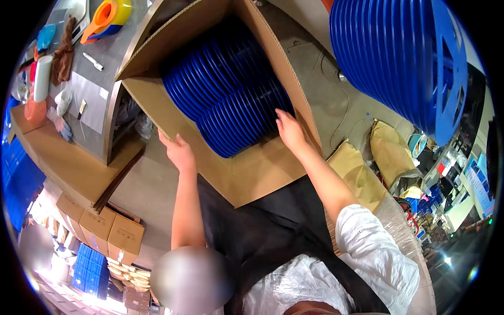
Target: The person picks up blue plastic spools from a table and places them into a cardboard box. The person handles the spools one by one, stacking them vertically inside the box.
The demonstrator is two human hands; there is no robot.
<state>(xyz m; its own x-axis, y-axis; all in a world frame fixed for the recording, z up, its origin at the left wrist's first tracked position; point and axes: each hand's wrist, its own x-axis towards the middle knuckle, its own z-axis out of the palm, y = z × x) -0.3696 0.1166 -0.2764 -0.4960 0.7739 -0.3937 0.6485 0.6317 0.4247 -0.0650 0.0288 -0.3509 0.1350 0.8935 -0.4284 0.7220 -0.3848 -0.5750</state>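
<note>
An open cardboard box point(247, 181) stands in front of me. Two rows of blue plastic reels point(231, 89) are packed in it on edge, side by side. At the box's left edge, my left hand point(180, 153) has its fingers closed around the cardboard rim, thumb on the inner side. My right hand point(290, 131) reaches over the right wall into the box. Its fingers are stretched out beside the near right end of the reels; whether they touch is hard to tell. Nothing shows in that hand.
At the left stands a metal table point(118, 50) with an orange and yellow tape dispenser point(107, 21), a pen point(93, 61) and a paper sheet point(88, 100). More blue reels point(388, 58) are stacked at the upper right. Brown paper sacks point(394, 147) and flattened cardboard point(79, 157) lie around.
</note>
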